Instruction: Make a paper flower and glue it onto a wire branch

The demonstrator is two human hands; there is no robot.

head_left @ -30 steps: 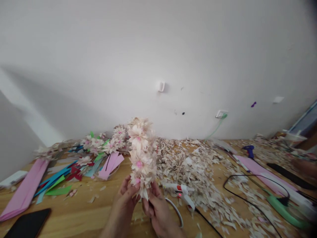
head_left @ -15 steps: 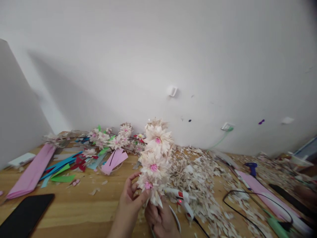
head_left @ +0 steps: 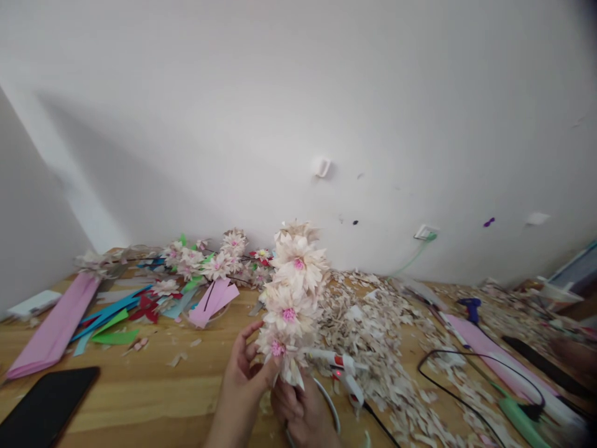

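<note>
Shifted nearer the white glue gun [head_left: 330, 358]: one flower cluster [head_left: 290, 305], upright over the table [head_left: 153, 392]. One left hand [head_left: 242, 381], raised beside it, thumb against the lowest bloom, fingers curled apart from thumb. One right hand [head_left: 304, 407], lower, fingers clamped together at the cluster's base.

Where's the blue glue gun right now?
In the head view, the blue glue gun lies toward the right on the table, just behind the pink paper and below the wall socket.
</note>
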